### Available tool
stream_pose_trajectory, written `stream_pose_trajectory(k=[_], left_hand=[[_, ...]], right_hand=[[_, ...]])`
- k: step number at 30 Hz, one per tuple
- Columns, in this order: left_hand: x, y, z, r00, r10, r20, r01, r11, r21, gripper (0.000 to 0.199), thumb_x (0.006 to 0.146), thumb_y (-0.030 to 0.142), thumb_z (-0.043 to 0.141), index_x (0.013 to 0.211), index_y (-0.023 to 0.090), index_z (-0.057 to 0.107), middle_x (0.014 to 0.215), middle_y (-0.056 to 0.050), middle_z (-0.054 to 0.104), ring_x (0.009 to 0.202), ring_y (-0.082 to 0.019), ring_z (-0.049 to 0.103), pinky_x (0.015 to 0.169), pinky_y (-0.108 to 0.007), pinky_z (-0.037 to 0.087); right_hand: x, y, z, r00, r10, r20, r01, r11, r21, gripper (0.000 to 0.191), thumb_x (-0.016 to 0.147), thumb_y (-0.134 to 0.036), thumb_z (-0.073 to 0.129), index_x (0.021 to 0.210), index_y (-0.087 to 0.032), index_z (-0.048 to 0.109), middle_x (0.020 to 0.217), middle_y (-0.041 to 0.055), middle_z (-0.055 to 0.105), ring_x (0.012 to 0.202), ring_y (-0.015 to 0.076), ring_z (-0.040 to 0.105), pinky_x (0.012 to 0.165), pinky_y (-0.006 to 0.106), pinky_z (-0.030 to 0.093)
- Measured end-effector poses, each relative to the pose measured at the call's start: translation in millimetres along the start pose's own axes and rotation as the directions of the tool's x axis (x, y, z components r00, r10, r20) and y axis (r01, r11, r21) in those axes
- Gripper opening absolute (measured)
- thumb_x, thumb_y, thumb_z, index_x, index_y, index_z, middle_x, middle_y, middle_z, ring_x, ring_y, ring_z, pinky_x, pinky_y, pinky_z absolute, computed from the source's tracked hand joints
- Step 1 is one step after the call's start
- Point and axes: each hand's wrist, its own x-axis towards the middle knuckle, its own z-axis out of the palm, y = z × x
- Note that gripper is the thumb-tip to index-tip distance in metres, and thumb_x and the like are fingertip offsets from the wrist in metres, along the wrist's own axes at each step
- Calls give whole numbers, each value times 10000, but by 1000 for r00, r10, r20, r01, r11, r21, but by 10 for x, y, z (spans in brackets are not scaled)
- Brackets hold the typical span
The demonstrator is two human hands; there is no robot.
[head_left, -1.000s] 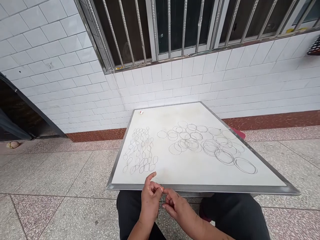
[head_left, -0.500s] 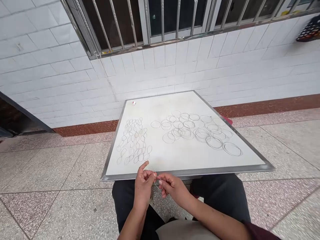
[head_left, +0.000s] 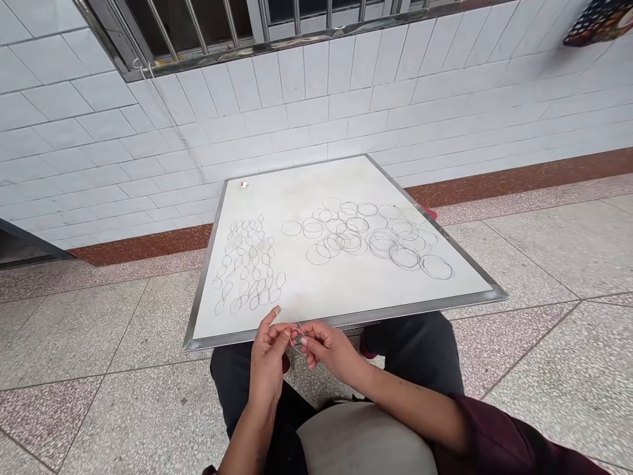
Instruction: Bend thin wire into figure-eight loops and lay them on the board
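Between my two hands is a thin wire loop [head_left: 298, 349], held just over the near edge of the white table [head_left: 277, 181]. My left hand [head_left: 270, 346] pinches it between thumb and fingers, with the index finger pointing up. From the right, my right hand [head_left: 324, 346] grips the same loop with thumb and fingertips. A strand of it rises toward the left index finger. Several twisted figure-eight wire pieces [head_left: 280, 280] lie in rows on the table's left side. Toward the right, several round wire rings [head_left: 437, 266] lie scattered, many overlapping.
A small red-and-white object [head_left: 244, 186] sits at the table's far left corner. Behind the table stands a white tiled wall [head_left: 306, 122] with a barred window [head_left: 227, 23]. A dark patterned cloth item [head_left: 596, 23] hangs at upper right. My knees are under the table's front edge.
The view has tilted down and shifted, so the table appears higher and further left. Both hands keep hold of the wire loop, with only slight finger movement.
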Motion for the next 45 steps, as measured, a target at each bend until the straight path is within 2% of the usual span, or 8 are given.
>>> stream_pose_trajectory(k=[9, 14, 18, 22, 25, 29, 37, 45], left_hand=[[-25, -30, 44, 995, -88, -57, 79, 986, -145, 574, 703, 260, 834, 1227, 180, 613, 806, -9, 723, 668, -113, 626, 674, -238, 491], [-31, -30, 40, 990, -136, -25, 127, 968, -215, 604, 651, 229, 871, 1198, 158, 625, 894, -48, 746, 669, -108, 638, 682, -248, 501], [-50, -13, 39, 990, -142, -24, 133, 966, -221, 607, 629, 218, 883, 1180, 152, 636, 855, -44, 745, 677, -113, 642, 671, -243, 500], [-85, 9, 14, 992, -116, -45, 109, 984, -139, 586, 627, 225, 878, 1163, 152, 651, 786, -31, 737, 669, -120, 635, 626, -226, 481], [-111, 20, -3, 995, -89, -43, 87, 996, -37, 598, 643, 248, 863, 1190, 155, 641, 783, -30, 737, 644, -116, 612, 591, -219, 459], [-157, 26, 3, 997, -78, 24, 76, 995, 72, 596, 678, 283, 841, 1219, 162, 622, 747, -8, 719, 647, -119, 593, 604, -226, 445], [-226, 18, -6, 997, -29, 67, 17, 984, 180, 542, 718, 308, 801, 1200, 153, 606, 712, 6, 703, 626, -120, 551, 625, -248, 427], [-273, 19, 53, 997, 31, 73, -53, 945, 323, 499, 740, 338, 757, 1188, 178, 606, 753, -12, 732, 708, -170, 645, 659, -270, 450]], right_hand=[[-4, 12, -5, 999, -43, 29, 43, 999, -21, 278, 871, -448, 604, 999, -201, 617, 713, -24, 603, 549, 118, 602, 563, 281, 529], [-31, -16, 3, 997, -62, 42, 64, 997, -37, 282, 889, -469, 579, 955, -196, 604, 702, -18, 600, 555, 124, 600, 570, 289, 534], [-71, -52, 10, 995, -82, 62, 86, 994, -66, 306, 898, -503, 562, 928, -202, 605, 705, -17, 588, 556, 127, 597, 565, 292, 532], [-101, -70, -25, 990, -110, 90, 122, 981, -150, 322, 920, -512, 531, 870, -206, 620, 677, -14, 581, 549, 128, 580, 567, 288, 513], [-93, -88, -72, 993, -115, 17, 116, 979, -167, 312, 891, -511, 582, 896, -204, 645, 736, 4, 611, 590, 133, 577, 570, 283, 496], [-77, -125, -122, 999, -54, -5, 54, 998, -35, 372, 823, -520, 673, 1019, -204, 661, 833, 15, 656, 637, 127, 579, 617, 285, 495], [-109, -120, -169, 999, -24, 44, 20, 996, 87, 330, 798, -484, 723, 916, -182, 660, 778, -7, 662, 629, 103, 572, 642, 264, 478], [-150, -152, -135, 992, 66, 111, -87, 976, 201, 338, 782, -476, 741, 847, -179, 592, 720, -20, 644, 623, 97, 587, 584, 222, 448]])
